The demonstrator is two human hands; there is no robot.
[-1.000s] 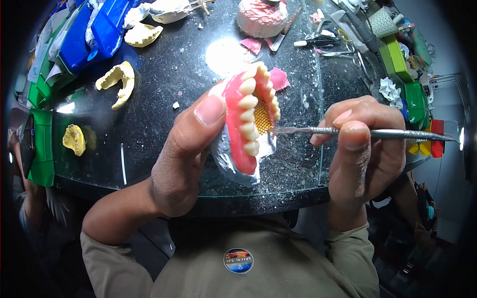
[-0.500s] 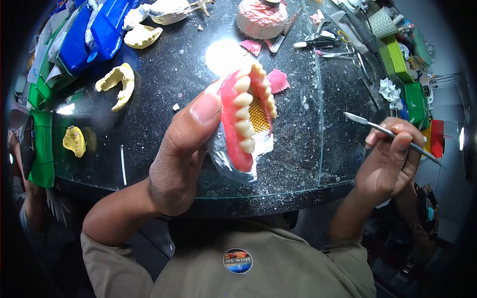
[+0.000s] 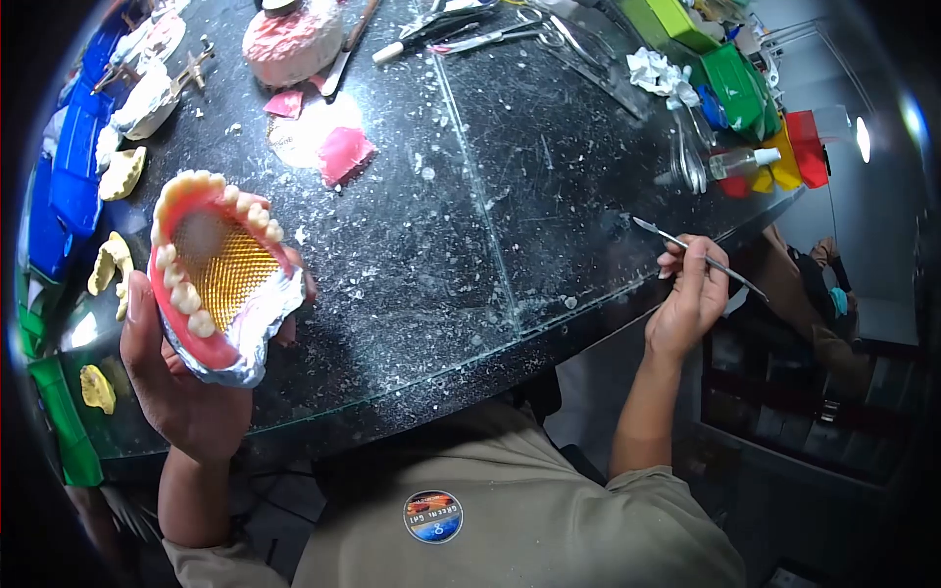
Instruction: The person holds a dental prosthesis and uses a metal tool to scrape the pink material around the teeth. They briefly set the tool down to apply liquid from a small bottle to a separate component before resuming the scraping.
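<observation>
My left hand (image 3: 186, 402) grips a denture on its plaster cast (image 3: 186, 328), raised over the left of the black table. It has pink wax gums, a row of cream teeth and a gold mesh palate (image 3: 230, 274); white plaster shows along its lower edge. My thumb presses the outer left side, and fingertips show at the right side. Over the table's right front edge, my right hand (image 3: 691, 299) pinches a thin metal wax carver (image 3: 665, 233) like a pen, its flat blade pointing up and left. The carver is well apart from the denture.
Pink wax pieces (image 3: 345, 155) and a round pink-and-white block (image 3: 292, 44) lie on the dusty black table (image 3: 412, 265). Yellowish plaster casts (image 3: 110, 263) line the left. Scissors (image 3: 490, 39), crumpled paper (image 3: 663, 76), a clear bottle (image 3: 740, 162) and coloured bins (image 3: 735, 88) stand toward the right.
The view has swung to the right. The denture has turned in my left hand, so its gold mesh palate now faces the camera more fully. My right hand still holds the carver.
</observation>
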